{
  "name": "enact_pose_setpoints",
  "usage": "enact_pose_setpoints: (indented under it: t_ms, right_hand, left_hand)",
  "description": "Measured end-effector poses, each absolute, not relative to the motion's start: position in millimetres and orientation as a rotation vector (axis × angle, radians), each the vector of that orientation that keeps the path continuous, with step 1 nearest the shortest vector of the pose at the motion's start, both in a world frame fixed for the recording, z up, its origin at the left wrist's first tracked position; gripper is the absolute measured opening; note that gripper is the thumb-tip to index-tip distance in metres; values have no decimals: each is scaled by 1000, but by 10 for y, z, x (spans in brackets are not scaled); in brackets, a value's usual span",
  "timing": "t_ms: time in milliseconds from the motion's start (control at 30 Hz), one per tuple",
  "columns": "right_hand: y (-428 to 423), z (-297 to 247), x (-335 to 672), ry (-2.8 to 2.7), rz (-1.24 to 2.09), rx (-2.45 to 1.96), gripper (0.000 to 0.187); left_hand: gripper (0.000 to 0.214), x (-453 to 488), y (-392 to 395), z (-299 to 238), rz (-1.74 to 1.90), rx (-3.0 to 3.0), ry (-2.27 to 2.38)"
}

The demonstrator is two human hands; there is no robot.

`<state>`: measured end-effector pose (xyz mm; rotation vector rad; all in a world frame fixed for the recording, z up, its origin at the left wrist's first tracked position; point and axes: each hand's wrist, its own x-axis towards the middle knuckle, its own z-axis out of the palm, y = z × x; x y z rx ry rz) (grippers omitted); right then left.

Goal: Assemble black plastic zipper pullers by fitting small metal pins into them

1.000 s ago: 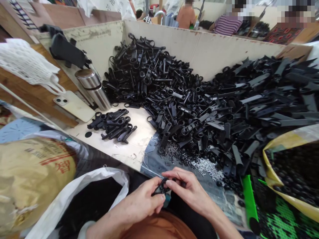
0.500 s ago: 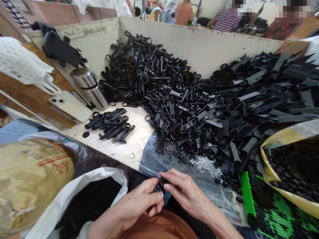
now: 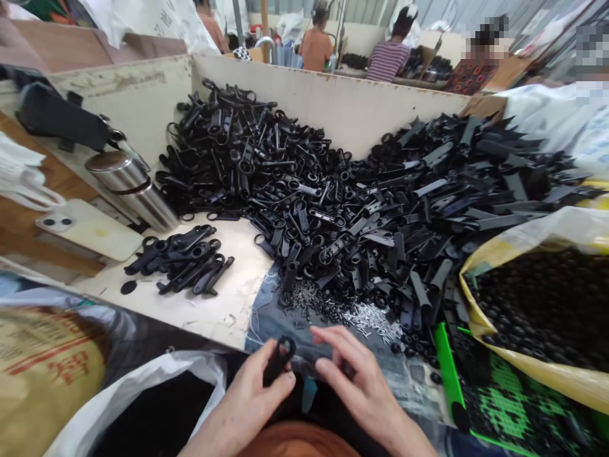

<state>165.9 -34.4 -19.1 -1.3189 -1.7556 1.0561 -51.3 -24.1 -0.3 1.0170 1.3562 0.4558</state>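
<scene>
1. Head view looks down over the person's lap (image 3: 297,441) at 2 bare hands held apart, just in front of the work surface (image 3: 200,317).
2. The left hand (image 3: 247,393) pinches a black plastic pull (image 3: 279,360) upright between thumb and fingers, with its ring end at the top, above the lap.
3. The right hand (image 3: 361,387) is beside it, with its fingers (image 3: 333,336) loosely curled. Whether it holds some small part cannot be told.
4. Nearest the hands lies a denim cloth (image 3: 266,311) scattered with small silver pins (image 3: 371,320) and tiny black parts.
5. Behind that rises a large heap of black plastic pulls (image 3: 285,190), with longer black strips (image 3: 451,184) spread to the right, all against a pale board wall (image 3: 333,108).
6. A small separate cluster of pulls (image 3: 178,260) sits on the bare surface at left, near a steel flask (image 3: 130,190) and a phone (image 3: 88,228).
7. At right, a yellow sack (image 3: 547,304) holds round black parts. A white plastic bag (image 3: 157,387) and a printed woven sack (image 3: 42,374) sit at lower left.
8. Co-workers (image 3: 387,60) sit in the far background.
</scene>
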Motion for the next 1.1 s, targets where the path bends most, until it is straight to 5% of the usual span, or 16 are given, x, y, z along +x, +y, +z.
enact_pose_setpoints:
  t_ms: [167,667,833,1100]
  right_hand:
    - [-139,-268,1710,-1687,730,-1510,17]
    - [26,-427,1400,-1849,566,-1531,26]
    - [-32,-287,1489,-1726,651,-1429,18]
    - [-45,-107,1498,-1764,730,-1209,14]
  left_hand:
    - [9,-323,26,-69,528,1578,1637]
    - [26,-364,107,-339,528,1990,1492]
    - [19,-403,138,-306,666,1844,1501]
    - [47,-293,79,-105,807,960,1310]
